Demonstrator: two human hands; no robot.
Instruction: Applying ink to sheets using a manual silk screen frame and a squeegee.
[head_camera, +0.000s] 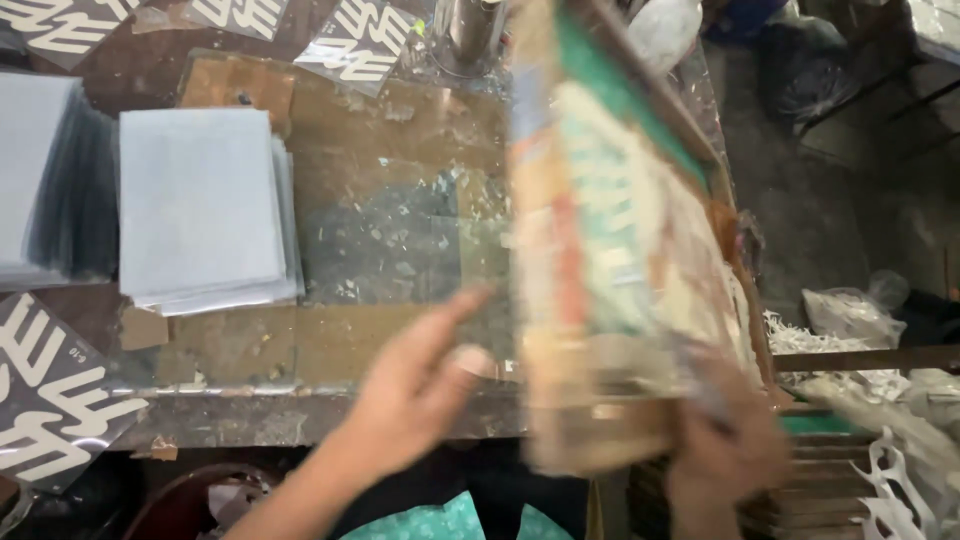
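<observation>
A wood-framed screen (610, 230) with green and cream mesh stands tilted over the right of the worktable (400, 340), blurred by motion. My right hand (725, 440) grips its lower right corner. My left hand (420, 385) reaches toward the frame's near left edge with fingers spread; whether it touches the frame I cannot tell. A clear transparent sheet (400, 250) lies on the table beside the frame.
Two stacks of pale grey sheets (205, 205) (45, 180) lie at the left. Dark sheets with white cut-out shapes (50, 390) lie at the near left and along the far edge. A metal cylinder (465, 35) stands at the back. Bags and white scraps (850, 330) fill the right floor.
</observation>
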